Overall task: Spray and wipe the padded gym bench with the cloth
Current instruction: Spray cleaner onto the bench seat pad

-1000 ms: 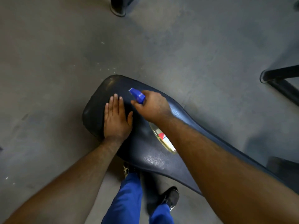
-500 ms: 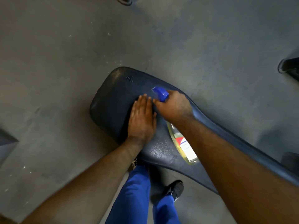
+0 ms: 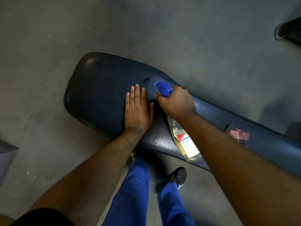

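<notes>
My left hand point(image 3: 137, 110) lies flat, fingers straight, on the padded bench point(image 3: 101, 88). My right hand point(image 3: 176, 101) grips the spray bottle point(image 3: 184, 139) just beside it, blue nozzle point(image 3: 163, 88) over the pad.

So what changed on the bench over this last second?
Two wet spray patches appeared on the bench pad. Both hands shifted along the pad, away from its rounded end. Unchanged: the left hand rests flat and the right hand grips the spray bottle.
</notes>
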`<state>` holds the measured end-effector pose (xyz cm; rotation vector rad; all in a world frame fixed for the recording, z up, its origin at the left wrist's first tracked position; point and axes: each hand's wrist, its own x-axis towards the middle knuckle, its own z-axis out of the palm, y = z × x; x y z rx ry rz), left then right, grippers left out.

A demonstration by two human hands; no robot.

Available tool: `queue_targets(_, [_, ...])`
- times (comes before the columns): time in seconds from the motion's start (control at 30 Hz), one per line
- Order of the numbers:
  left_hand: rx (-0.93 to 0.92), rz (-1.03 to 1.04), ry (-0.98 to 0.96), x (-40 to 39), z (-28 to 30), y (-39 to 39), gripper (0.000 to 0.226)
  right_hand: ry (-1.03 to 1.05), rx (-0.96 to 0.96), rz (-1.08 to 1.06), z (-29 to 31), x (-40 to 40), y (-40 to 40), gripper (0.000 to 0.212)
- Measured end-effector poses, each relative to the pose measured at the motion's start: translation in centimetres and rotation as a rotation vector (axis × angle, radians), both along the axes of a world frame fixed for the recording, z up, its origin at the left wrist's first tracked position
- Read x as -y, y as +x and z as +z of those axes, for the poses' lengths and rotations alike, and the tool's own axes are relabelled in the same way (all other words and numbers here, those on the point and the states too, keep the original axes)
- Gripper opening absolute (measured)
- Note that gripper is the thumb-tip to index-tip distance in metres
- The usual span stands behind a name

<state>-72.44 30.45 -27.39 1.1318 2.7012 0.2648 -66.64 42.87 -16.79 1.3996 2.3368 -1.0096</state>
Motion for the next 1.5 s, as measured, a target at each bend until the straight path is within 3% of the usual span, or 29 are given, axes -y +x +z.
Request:
queue_targets(0.2, [0.107, -0.254, 0.081, -1.6, 0.6, 8.4, 0.058, -0.025, 0.03, -0.152, 1.9, -0.9, 6.9, 0.026])
queue_targets(0.47, [-0.09, -0.277, -0.069, -2.7, -1.3, 11.0, 0.062, -0.011, 0.081, -0.269, -0.8, -1.7, 13.5, 0.047])
queue_targets(0.57, [-0.092, -0.29, 0.029, -2.9, -0.6, 11.8, 0.056, -0.048, 0.04, -0.337, -0.7, -1.5, 15.4, 0.045])
queue_targets(0.67, [0.024, -0.374, 0.115, -3.3, 0.2, 15.0, 0.054, -0.047, 0.009, -0.397, -0.3, -1.5, 18.2, 0.035])
queue_targets(0.77, [0.1, -0.326, 0.06, -3.9, 0.0, 17.9, 0.057, -0.02, -0.012, -0.456, 0.2, -2.0, 20.9, 0.033])
queue_targets(0.93, [-0.063, -0.307, 0.041, -3.9, -1.6, 19.1, 0.06, 0.012, 0.03, -0.493, -0.2, -3.5, 24.1, 0.03])
queue_targets(1.1, [-0.096, -0.306, 0.068, -4.1, -1.9, 19.1, 0.06, 0.002, -0.014, -0.498, -1.2, -3.7, 25.6, 0.027])
queue_targets(1.2, [-0.084, -0.283, 0.094, -4.1, -1.6, 19.1, 0.058, -0.025, -0.052, -0.455, -0.9, -3.1, 26.7, 0.035])
queue_targets(1.33, [-0.052, -0.257, 0.174, -2.6, -0.9, 20.9, 0.052, -0.078, -0.11, -0.399, -0.6, -1.2, 27.9, 0.023])
queue_targets(1.5, [-0.047, -0.116, 0.093, 0.9, -1.1, 21.0, 0.06, -0.075, -0.03, -0.291, -0.3, 2.6, 29.5, 0.026])
